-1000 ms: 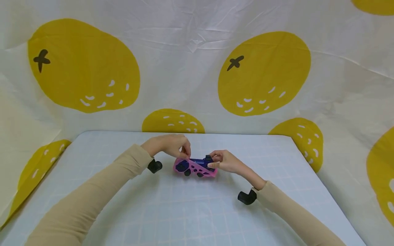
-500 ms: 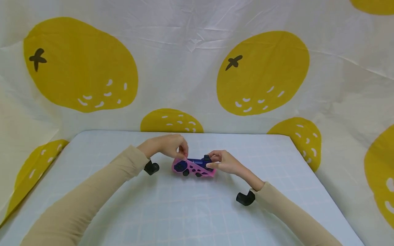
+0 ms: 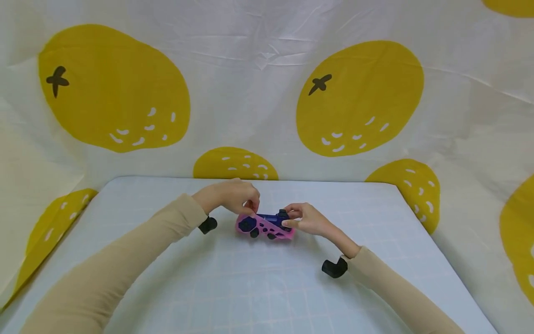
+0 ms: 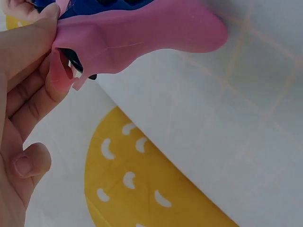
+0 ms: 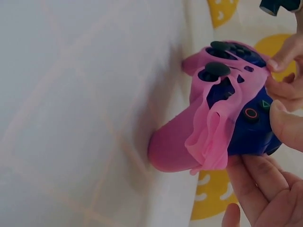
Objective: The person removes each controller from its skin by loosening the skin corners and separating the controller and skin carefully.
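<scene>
A dark blue game controller (image 3: 273, 218) is held up close over the table, partly inside a pink silicone cover (image 5: 177, 137). My left hand (image 3: 232, 195) pinches the cover's top edge at the controller's left end. In the left wrist view, the cover (image 4: 137, 38) wraps that side's handle, and its edge is pulled out between thumb and fingers. My right hand (image 3: 309, 221) grips the controller's bare right end, thumb by the round face buttons and fingers underneath. On this side the cover is bunched in folds below the buttons. Both thumbsticks poke out through it.
A pale blue table (image 3: 258, 287) with a faint grid lies under both hands. Behind it hangs a white cloth (image 3: 242, 93) printed with large yellow fruit. A black wrist device (image 3: 334, 267) juts from the right sleeve, another (image 3: 207, 225) from the left.
Both hands keep their hold on the cover and controller almost in place. The whole head view shifts slightly left and then back.
</scene>
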Available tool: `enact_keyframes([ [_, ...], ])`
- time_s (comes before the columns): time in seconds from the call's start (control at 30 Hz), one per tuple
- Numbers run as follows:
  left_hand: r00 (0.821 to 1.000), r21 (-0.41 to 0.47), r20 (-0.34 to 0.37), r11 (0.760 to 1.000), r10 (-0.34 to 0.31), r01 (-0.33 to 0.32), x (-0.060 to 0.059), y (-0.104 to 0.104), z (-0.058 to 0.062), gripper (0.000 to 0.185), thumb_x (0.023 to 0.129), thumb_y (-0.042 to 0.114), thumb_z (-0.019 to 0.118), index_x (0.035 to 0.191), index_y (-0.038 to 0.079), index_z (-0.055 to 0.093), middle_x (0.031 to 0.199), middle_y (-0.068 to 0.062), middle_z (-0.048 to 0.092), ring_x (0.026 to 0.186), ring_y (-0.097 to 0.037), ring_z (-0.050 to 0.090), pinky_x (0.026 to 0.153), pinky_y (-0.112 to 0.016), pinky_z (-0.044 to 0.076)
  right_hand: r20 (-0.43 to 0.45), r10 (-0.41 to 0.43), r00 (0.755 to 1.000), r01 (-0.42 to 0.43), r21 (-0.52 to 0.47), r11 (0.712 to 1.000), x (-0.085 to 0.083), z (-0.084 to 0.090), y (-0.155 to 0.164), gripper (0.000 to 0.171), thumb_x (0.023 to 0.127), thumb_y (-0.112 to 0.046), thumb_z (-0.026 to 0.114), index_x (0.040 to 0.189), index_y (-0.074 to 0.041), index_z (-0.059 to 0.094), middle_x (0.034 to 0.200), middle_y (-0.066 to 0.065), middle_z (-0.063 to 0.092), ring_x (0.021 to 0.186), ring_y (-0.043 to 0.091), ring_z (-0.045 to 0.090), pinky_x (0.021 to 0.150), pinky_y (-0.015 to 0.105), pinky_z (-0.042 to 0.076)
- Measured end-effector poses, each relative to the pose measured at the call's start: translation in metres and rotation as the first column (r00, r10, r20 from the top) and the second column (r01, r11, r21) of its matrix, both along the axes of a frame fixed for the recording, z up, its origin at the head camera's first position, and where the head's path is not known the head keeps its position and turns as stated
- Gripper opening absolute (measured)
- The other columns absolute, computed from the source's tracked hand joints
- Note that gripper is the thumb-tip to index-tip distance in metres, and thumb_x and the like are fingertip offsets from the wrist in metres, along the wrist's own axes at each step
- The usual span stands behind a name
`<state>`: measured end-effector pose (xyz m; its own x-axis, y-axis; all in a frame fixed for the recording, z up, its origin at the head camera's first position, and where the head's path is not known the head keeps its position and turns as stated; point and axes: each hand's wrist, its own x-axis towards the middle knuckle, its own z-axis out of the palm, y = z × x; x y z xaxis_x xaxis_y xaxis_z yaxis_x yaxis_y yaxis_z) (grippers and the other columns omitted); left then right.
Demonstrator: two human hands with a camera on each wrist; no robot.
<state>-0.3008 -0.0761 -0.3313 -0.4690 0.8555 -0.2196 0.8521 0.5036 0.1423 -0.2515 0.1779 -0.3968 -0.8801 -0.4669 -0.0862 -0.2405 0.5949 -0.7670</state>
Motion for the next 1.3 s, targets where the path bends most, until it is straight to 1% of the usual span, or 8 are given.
enact_keyframes([
  [0.17, 1.0, -0.054, -0.023, 0.998, -0.014, 0.013, 0.001, 0.003, 0.004, 0.014, 0.09, 0.035, 0.066, 0.09, 0.022, 0.071, 0.087, 0.008, 0.063, 0.076, -0.007, 0.053, 0.068, -0.019, 0.046, -0.007, 0.008, 1.0, -0.008, -0.005, 1.0, 0.0, 0.0, 0.0, 0.037, 0.088, -0.021, 0.069, 0.117, 0.0, 0.062, 0.112, 0.016, 0.07, 0.111, 0.032, 0.064, 0.099, 0.055, 0.045],
  [0.33, 1.0, -0.067, -0.028, 0.998, 0.0, -0.002, 0.0, 0.002, 0.005, 0.018, 0.089, 0.039, 0.066, 0.093, 0.023, 0.071, 0.088, 0.009, 0.064, 0.078, -0.008, 0.055, 0.071, -0.02, 0.047, -0.031, 0.004, 1.0, -0.004, 0.0, 1.0, 0.001, -0.001, 0.001, 0.036, 0.088, -0.021, 0.07, 0.116, -0.001, 0.063, 0.111, 0.015, 0.071, 0.11, 0.032, 0.065, 0.098, 0.055, 0.046],
  [0.47, 1.0, -0.037, -0.011, 0.999, 0.008, -0.008, -0.003, -0.004, 0.001, 0.021, 0.087, 0.043, 0.066, 0.094, 0.023, 0.069, 0.085, 0.01, 0.062, 0.078, -0.007, 0.054, 0.071, -0.02, 0.046, -0.048, 0.005, 0.999, -0.005, 0.003, 1.0, 0.002, -0.002, 0.001, 0.037, 0.087, -0.022, 0.07, 0.117, -0.001, 0.063, 0.109, 0.016, 0.071, 0.108, 0.031, 0.066, 0.098, 0.055, 0.046],
  [0.67, 0.999, 0.053, 0.029, 0.998, 0.027, -0.029, -0.006, -0.015, -0.007, 0.025, 0.085, 0.046, 0.066, 0.094, 0.023, 0.064, 0.084, 0.012, 0.061, 0.078, -0.005, 0.053, 0.07, -0.02, 0.045, -0.059, 0.0, 0.998, 0.0, -0.002, 1.0, 0.002, -0.004, 0.0, 0.036, 0.087, -0.021, 0.07, 0.116, -0.001, 0.063, 0.109, 0.017, 0.071, 0.107, 0.031, 0.066, 0.097, 0.055, 0.046],
  [0.87, 0.992, 0.141, 0.102, 0.986, 0.077, -0.091, -0.004, -0.023, -0.012, 0.021, 0.084, 0.041, 0.069, 0.089, 0.022, 0.061, 0.082, 0.012, 0.06, 0.079, -0.005, 0.054, 0.075, -0.022, 0.046, -0.064, 0.006, 0.998, -0.006, 0.001, 1.0, 0.002, -0.005, 0.0, 0.036, 0.087, -0.021, 0.07, 0.117, -0.002, 0.063, 0.111, 0.017, 0.07, 0.11, 0.034, 0.064, 0.096, 0.055, 0.047],
  [1.0, 0.984, 0.16, 0.138, 0.978, 0.113, -0.134, -0.002, -0.027, -0.014, 0.02, 0.084, 0.041, 0.07, 0.087, 0.024, 0.06, 0.082, 0.014, 0.06, 0.08, -0.004, 0.054, 0.076, -0.023, 0.047, -0.066, 0.011, 0.998, -0.011, -0.004, 1.0, 0.003, -0.005, 0.0, 0.036, 0.087, -0.021, 0.07, 0.117, -0.002, 0.062, 0.111, 0.017, 0.07, 0.11, 0.033, 0.065, 0.097, 0.055, 0.046],
  [1.1, 0.983, 0.161, 0.137, 0.977, 0.119, -0.141, -0.002, -0.029, -0.015, 0.021, 0.084, 0.042, 0.07, 0.086, 0.024, 0.06, 0.081, 0.014, 0.06, 0.079, -0.005, 0.054, 0.074, -0.024, 0.046, -0.073, 0.012, 0.997, -0.012, -0.001, 1.0, 0.005, -0.004, -0.001, 0.037, 0.087, -0.022, 0.07, 0.117, -0.002, 0.062, 0.112, 0.018, 0.07, 0.109, 0.033, 0.065, 0.098, 0.055, 0.046],
  [1.3, 0.973, 0.163, 0.162, 0.969, 0.162, -0.188, 0.001, -0.035, -0.018, 0.023, 0.084, 0.043, 0.068, 0.087, 0.023, 0.058, 0.081, 0.012, 0.06, 0.081, -0.006, 0.054, 0.075, -0.024, 0.046, -0.076, 0.007, 0.997, -0.007, 0.002, 1.0, 0.005, -0.003, 0.002, 0.037, 0.087, -0.023, 0.07, 0.117, -0.001, 0.062, 0.111, 0.019, 0.07, 0.109, 0.034, 0.065, 0.096, 0.055, 0.046],
])
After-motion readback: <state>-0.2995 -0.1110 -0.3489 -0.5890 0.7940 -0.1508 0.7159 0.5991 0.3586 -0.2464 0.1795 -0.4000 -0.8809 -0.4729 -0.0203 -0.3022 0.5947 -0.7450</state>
